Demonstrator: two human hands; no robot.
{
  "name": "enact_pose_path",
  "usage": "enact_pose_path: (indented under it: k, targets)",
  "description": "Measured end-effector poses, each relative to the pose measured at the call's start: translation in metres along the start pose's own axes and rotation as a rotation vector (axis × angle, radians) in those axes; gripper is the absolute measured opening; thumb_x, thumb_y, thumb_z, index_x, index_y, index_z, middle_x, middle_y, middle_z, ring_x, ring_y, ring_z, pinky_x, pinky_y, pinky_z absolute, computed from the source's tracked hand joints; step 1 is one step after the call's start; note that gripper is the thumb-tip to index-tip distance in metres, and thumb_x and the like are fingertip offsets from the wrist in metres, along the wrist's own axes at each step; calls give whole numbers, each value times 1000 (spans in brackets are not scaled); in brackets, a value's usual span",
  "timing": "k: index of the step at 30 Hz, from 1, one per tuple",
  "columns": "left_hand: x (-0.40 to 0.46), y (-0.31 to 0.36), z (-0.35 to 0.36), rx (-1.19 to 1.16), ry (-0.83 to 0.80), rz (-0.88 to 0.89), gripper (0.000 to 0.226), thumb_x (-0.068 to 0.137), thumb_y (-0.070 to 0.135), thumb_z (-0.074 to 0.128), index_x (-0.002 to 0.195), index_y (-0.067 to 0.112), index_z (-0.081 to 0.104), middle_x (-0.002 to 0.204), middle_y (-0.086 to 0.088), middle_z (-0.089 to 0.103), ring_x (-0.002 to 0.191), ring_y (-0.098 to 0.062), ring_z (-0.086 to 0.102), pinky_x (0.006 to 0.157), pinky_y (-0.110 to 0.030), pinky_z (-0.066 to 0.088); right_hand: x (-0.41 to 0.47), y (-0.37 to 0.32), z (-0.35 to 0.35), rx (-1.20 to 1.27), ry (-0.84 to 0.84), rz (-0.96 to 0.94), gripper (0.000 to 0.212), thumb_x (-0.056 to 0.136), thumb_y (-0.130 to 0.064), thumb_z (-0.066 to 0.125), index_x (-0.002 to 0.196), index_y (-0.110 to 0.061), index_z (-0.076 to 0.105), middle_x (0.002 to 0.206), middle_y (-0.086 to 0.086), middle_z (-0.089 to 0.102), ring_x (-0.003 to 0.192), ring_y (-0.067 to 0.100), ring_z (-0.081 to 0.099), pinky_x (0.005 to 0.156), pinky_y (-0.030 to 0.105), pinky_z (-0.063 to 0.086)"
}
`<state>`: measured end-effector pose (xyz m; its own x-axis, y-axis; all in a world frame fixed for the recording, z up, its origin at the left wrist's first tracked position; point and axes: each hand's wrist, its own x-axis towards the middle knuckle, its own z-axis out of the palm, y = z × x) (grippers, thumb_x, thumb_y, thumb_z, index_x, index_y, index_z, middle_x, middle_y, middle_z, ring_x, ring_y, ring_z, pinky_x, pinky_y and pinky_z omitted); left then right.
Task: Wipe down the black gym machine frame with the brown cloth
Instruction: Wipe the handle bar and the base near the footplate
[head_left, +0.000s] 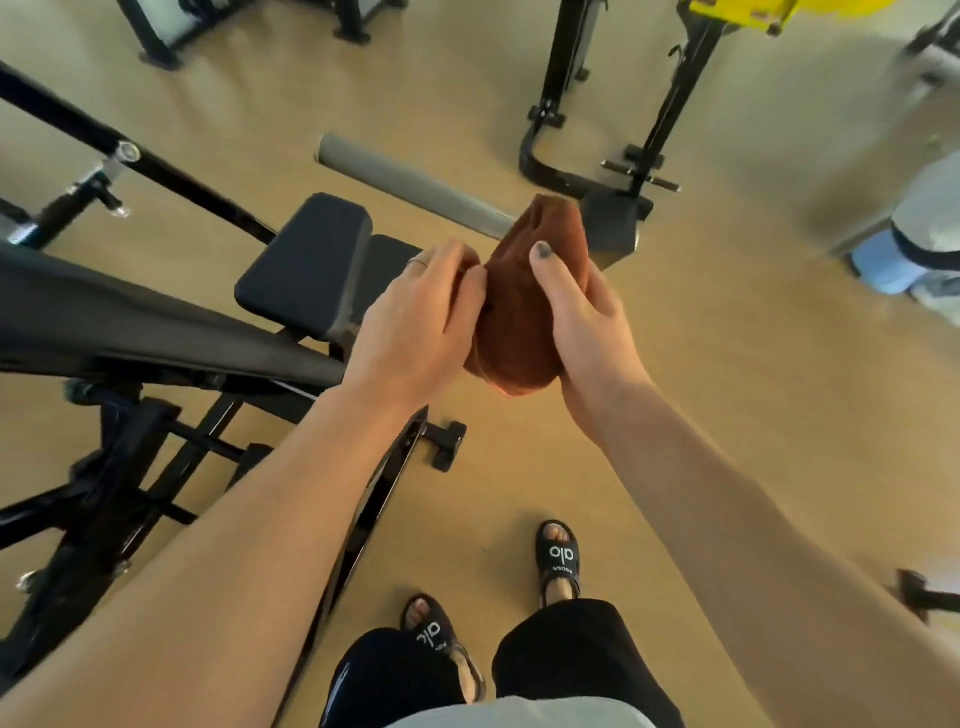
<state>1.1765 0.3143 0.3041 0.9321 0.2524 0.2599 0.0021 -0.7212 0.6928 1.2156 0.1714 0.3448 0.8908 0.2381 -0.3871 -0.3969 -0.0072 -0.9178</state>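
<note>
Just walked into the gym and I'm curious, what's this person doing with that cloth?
A person is standing beside a black gym machine and holding a brown cloth in the air with both hands. The left hand pinches one side and the right hand grips the other, as if bunching or folding it. The cloth is not touching the machine at this moment, so no wiping is going on right now.

Views: one, head-worn, wide-angle.
Position: at standing head height, above both forearms.
Direction: forward and steeply down onto the tan gym floor (727, 364) and the person's black slide sandals (560, 558).
Nearness: close to the hands at centre; straight black steel machine frame (171, 176) bows toward the edges.
Overlap: none.
</note>
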Motion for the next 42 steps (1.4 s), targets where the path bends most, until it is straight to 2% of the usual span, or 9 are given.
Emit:
enact_pose_path:
  k: [6,11,15,18,22,26,29,38,42]
  targets:
    - [45,57,0,2,45,70,34,110,38,35,131,17,50,115,10,53,95,-8,57,82,-29,53,8,-55,-41,96,75,-245,11,100,-43,63,101,-34,69,107,-2,76,99,16,74,89,44,62]
    - [86,86,19,-33,-12,15,39,111,42,28,142,24,43,132,0,57,106,-8,55,87,-24,46,51,-93,-79,86,126,-426,10,102,-34,61,110,-30,66,104,-2,72,98,15,73,88,35,61]
    - [114,88,44,-31,-57,-102,37,111,42,24,127,23,51,113,-3,63,99,-15,60,86,-30,50,97,-106,-98,-153,38,-502,10,103,-32,58,112,-34,60,102,-6,68,94,11,69,92,39,59]
    - [127,86,63,-116,-47,-297,46,110,44,24,121,14,56,110,-8,65,102,-24,62,96,-46,51,126,-96,-98,-355,-152,-402,19,103,-39,57,122,-34,57,107,-10,69,96,9,69,89,33,59]
    - [138,85,79,-108,-24,-530,40,109,53,16,114,29,48,99,12,54,101,-14,55,99,-40,45,151,-79,-91,-539,-412,-47,23,100,-58,52,104,-37,59,98,-7,71,85,14,72,79,36,63]
    - [139,79,87,10,63,-511,39,110,50,20,114,23,48,96,12,51,85,-5,51,85,-28,38,177,-74,-93,-434,-569,25,16,100,-56,53,96,-41,59,97,-8,72,85,11,72,75,24,60]
    - [137,76,91,16,201,-458,45,104,49,26,115,14,53,97,5,53,79,-8,47,73,-23,36,197,-67,-94,-498,-671,-13,15,102,-50,54,106,-41,65,102,-6,74,93,14,72,88,33,60]
    - [136,82,106,52,132,-414,56,99,61,16,134,27,42,130,7,47,103,2,41,102,-42,46,234,-65,-86,-653,-827,-72,35,102,-35,60,137,-40,55,112,-20,66,107,5,64,100,36,53]
    - [134,77,109,-21,193,-461,60,98,62,15,138,29,45,128,17,46,110,0,48,104,-37,45,233,-58,-93,-541,-925,86,34,101,-51,55,135,-50,56,124,-12,66,107,13,70,97,43,58]
